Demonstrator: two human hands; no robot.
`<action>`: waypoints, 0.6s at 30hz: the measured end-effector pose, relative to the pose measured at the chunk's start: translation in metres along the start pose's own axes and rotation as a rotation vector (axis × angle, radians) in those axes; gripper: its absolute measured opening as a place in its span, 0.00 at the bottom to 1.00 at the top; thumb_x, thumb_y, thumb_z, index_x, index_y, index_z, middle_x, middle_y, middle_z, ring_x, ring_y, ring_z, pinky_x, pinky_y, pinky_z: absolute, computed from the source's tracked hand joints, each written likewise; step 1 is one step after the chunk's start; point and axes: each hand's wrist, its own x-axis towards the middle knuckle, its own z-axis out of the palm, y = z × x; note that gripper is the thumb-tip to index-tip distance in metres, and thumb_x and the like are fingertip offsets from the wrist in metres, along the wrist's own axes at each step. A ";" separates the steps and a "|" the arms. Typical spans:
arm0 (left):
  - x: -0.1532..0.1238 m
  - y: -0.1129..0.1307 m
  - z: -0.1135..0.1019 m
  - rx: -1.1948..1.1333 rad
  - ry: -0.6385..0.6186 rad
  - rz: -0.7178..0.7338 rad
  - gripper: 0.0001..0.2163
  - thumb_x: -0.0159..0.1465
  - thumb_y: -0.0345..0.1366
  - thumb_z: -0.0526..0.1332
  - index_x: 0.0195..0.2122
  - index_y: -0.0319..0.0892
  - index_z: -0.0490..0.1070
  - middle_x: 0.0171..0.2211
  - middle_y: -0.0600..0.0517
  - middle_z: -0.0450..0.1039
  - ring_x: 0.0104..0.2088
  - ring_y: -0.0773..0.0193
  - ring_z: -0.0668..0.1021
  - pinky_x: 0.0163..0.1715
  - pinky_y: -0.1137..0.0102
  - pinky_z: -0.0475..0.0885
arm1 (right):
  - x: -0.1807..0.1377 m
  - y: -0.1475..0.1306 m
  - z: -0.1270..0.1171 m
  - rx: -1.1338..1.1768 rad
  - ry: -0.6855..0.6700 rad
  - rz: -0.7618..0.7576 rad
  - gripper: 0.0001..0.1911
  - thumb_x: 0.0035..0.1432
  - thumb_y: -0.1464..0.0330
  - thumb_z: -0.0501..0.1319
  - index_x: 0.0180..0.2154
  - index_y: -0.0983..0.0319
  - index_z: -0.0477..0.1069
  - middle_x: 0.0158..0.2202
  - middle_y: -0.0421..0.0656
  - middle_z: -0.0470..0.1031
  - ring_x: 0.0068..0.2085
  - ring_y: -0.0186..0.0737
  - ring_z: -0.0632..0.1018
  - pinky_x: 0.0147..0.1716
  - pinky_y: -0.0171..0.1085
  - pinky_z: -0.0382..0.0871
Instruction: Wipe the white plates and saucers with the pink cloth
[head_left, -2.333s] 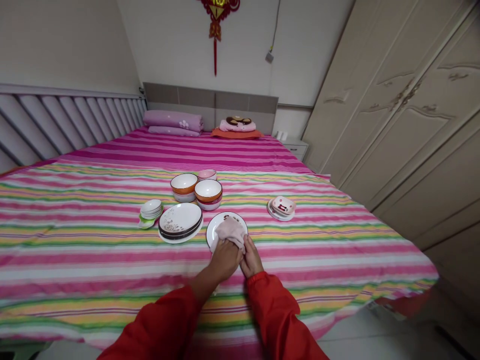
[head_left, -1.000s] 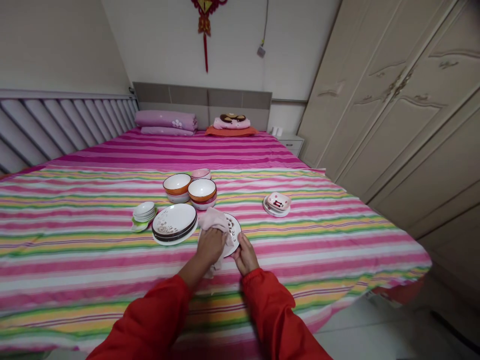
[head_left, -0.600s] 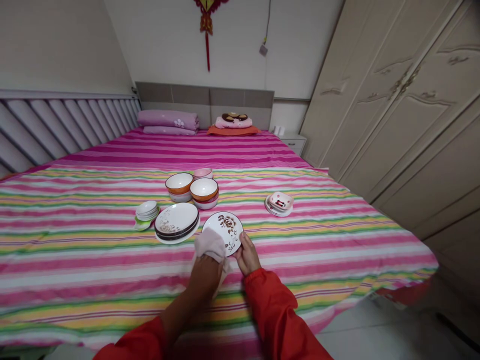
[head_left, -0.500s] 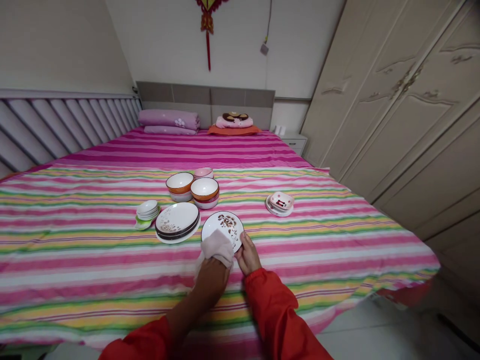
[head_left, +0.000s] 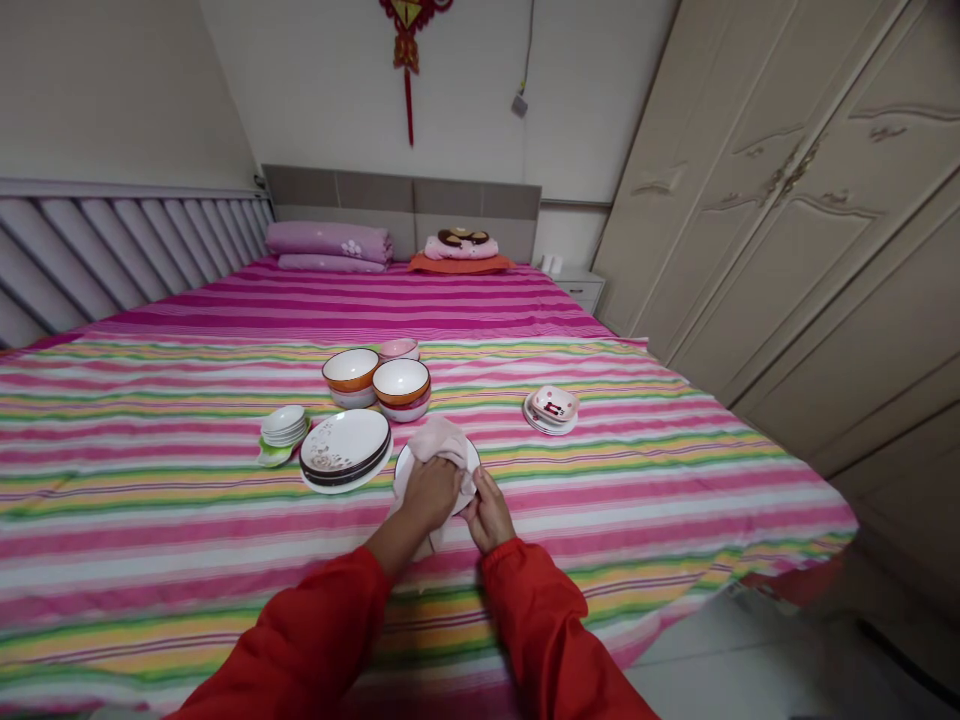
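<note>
Guiding an apparent wipe, I'm clutching cloth (head_left: 437,436) in the left grip (head_left: 433,490), right grip (head_left: 489,512) pinching the plate (head_left: 403,469) at four o'clock, the next stroke probably needing steadiness.

Ahead of you, a gray headboard (head_left: 472,200) stands against the wall (head_left: 315,80). Before its left half you see folded purple bedding (head_left: 322,240); before its right half, a pink bundle (head_left: 446,249) rests on an orange pad (head_left: 431,264). Above hangs a red ornament (head_left: 406,52), with a gray box (head_left: 520,104) on a cord (head_left: 529,45) to its right. A slatted rail (head_left: 142,235) runs along your left. On your right stand a nightstand (head_left: 585,291) and a tall wardrobe (head_left: 780,250). The dark strip (head_left: 904,665) at lower right is perhaps too dim to identify.
</note>
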 end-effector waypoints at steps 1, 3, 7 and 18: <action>0.000 -0.004 -0.001 0.008 0.009 -0.019 0.15 0.67 0.35 0.47 0.40 0.36 0.73 0.38 0.42 0.76 0.42 0.53 0.75 0.46 0.57 0.61 | 0.000 0.000 0.000 -0.001 -0.008 0.004 0.13 0.52 0.63 0.65 0.41 0.59 0.71 0.37 0.41 0.79 0.36 0.38 0.79 0.34 0.38 0.75; -0.003 -0.012 -0.003 0.023 0.028 -0.057 0.15 0.67 0.35 0.47 0.41 0.35 0.73 0.39 0.41 0.76 0.42 0.52 0.75 0.47 0.56 0.60 | -0.001 0.001 -0.001 -0.005 -0.005 0.009 0.13 0.52 0.63 0.65 0.40 0.59 0.71 0.36 0.41 0.79 0.36 0.39 0.79 0.34 0.39 0.75; -0.022 -0.022 -0.003 0.082 0.057 -0.130 0.17 0.67 0.36 0.47 0.38 0.34 0.74 0.36 0.40 0.76 0.41 0.50 0.74 0.47 0.55 0.60 | -0.002 0.002 -0.001 -0.018 0.010 0.002 0.13 0.53 0.63 0.65 0.40 0.60 0.71 0.35 0.42 0.80 0.34 0.39 0.79 0.33 0.40 0.74; -0.096 -0.007 0.014 0.005 0.067 0.032 0.14 0.66 0.33 0.47 0.44 0.38 0.71 0.40 0.43 0.75 0.43 0.52 0.73 0.45 0.57 0.62 | -0.006 -0.001 0.005 -0.002 0.023 0.008 0.15 0.51 0.62 0.66 0.41 0.60 0.71 0.39 0.42 0.79 0.35 0.38 0.79 0.32 0.38 0.75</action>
